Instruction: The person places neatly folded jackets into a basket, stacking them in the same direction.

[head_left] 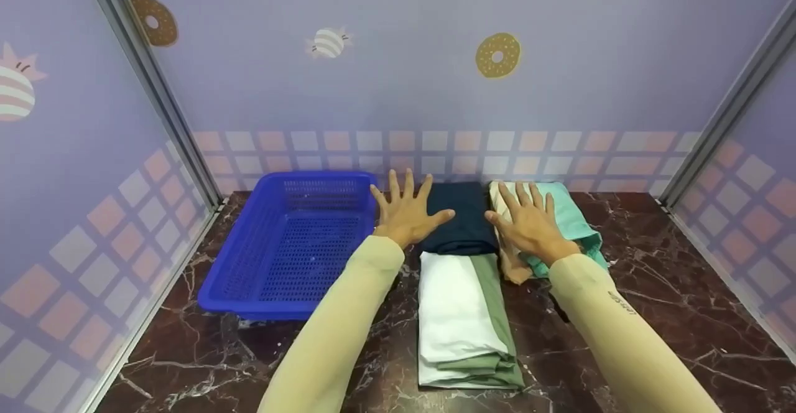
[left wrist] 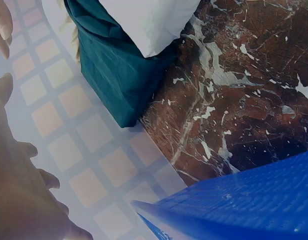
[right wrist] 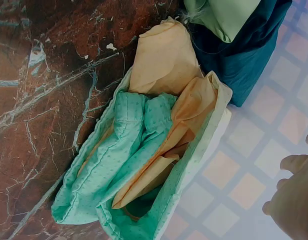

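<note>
Lilac patterned wall [head_left: 404, 102] backs dark red marble desk [head_left: 659, 288]. Left: blue plastic basket [head_left: 261, 306], perforated floor showing. Left hand [head_left: 405, 217] spread, between basket and folded navy cloth [head_left: 460, 214]; right hand [head_left: 528, 223] spread above folded cream-and-turquoise cloth [head_left: 566, 204], far right. Folded white-and-green cloth [head_left: 457, 313] sits near side of navy.

A pale purple back wall [head_left: 398, 89], printed with doughnuts [head_left: 497, 69] above a band of pink and white squares [head_left: 402, 141], stands behind a brown surface [head_left: 647, 245] marbled with white veins. Similar side walls [head_left: 74, 152] meet that wall at grey corner strips [head_left: 154, 83].
</note>
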The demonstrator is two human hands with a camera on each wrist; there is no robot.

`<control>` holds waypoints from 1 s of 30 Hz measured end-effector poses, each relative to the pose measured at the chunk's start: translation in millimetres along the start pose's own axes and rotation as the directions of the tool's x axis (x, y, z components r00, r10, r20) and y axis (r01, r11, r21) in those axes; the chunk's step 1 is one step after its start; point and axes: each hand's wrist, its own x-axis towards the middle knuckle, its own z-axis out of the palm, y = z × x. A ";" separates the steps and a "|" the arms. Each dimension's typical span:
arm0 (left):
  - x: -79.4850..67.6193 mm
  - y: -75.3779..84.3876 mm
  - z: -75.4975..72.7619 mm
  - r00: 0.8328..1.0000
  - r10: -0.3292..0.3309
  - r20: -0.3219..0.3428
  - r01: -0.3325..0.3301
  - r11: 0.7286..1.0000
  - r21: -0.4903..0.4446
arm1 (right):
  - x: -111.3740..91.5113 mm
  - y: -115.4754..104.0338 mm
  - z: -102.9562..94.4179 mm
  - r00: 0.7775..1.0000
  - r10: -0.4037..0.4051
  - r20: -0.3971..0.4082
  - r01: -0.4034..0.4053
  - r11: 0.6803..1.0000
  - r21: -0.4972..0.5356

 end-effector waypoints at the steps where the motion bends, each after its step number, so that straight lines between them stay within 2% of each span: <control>1: -0.5 0.2 -0.1 1.000 0.004 -0.003 -0.004 1.000 0.001 | -0.3 -0.7 0.5 1.000 -0.002 -0.004 0.002 1.000 0.003; 17: -12.7 -3.5 3.6 0.995 0.070 -0.068 -0.068 0.997 0.025 | -7.4 -3.7 8.2 0.999 -0.010 -0.044 0.012 0.999 0.038; 24: -17.7 4.2 2.8 0.992 0.113 -0.048 -0.111 0.992 0.055 | -11.2 -1.1 8.2 0.997 -0.014 -0.071 0.018 0.998 0.063; 30: -25.3 4.6 2.7 0.992 0.082 -0.092 -0.082 0.997 0.009 | -14.0 -0.8 9.8 0.995 -0.024 -0.095 0.034 0.994 0.104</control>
